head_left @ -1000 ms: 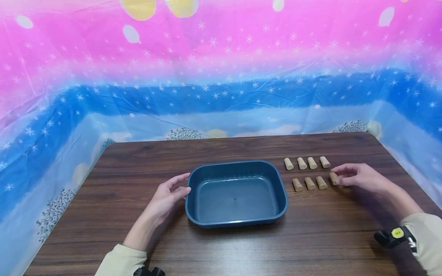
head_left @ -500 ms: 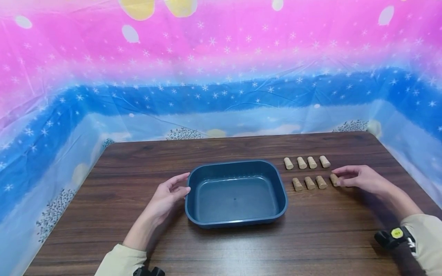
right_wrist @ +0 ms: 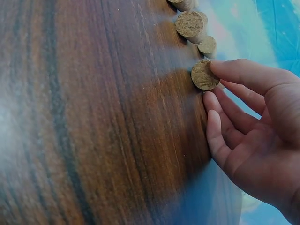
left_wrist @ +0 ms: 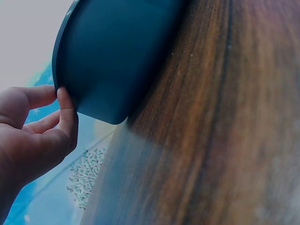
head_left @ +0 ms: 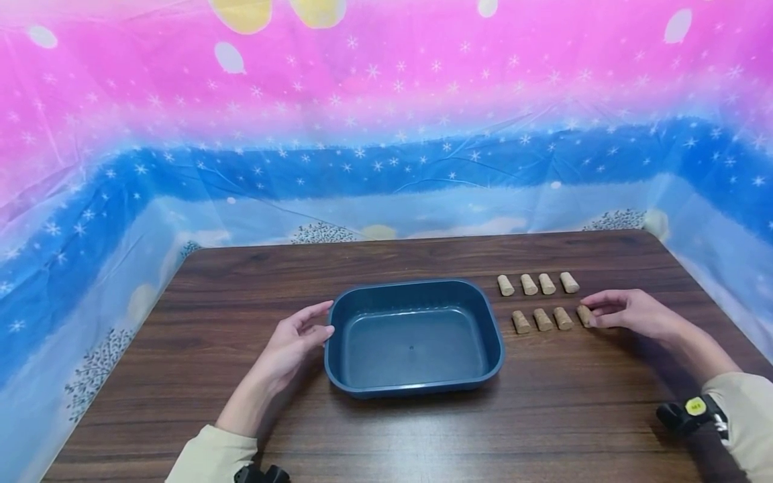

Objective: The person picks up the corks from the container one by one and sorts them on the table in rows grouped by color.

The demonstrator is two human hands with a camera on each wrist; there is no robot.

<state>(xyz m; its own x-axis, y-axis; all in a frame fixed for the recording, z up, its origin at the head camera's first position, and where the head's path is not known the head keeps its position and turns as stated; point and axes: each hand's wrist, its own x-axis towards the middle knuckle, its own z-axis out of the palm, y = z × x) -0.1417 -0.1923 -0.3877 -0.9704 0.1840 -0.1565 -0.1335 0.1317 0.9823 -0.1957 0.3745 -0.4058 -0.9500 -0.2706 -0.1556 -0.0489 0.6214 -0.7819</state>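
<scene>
At the middle of the table stands a dark blue plastic basin (head_left: pixel 412 349). My left hand (head_left: pixel 290 347) grips its left rim, and the left wrist view shows thumb and finger meeting at the basin's edge (left_wrist: pixel 57 70). To the right, my right hand (head_left: pixel 634 314) pinches a cork stopper (head_left: pixel 584 315) between thumb and fingers. This cork lies on its side at the right end of the front row, with its round end (right_wrist: pixel 205 75) facing the right wrist camera. Three front-row corks (head_left: pixel 543 320) lie to its left. Behind them runs a second row of several corks (head_left: pixel 529 285).
The brown wood-grain table (head_left: pixel 410 439) has rounded far corners. A pink and blue patterned cloth (head_left: pixel 386 168) encloses its back and sides. The cork rows lie just right of the basin, with gaps between corks.
My right hand has lowered slightly, and the pinched cork has settled a little toward me at the row's end. The left hand and basin have not visibly moved.
</scene>
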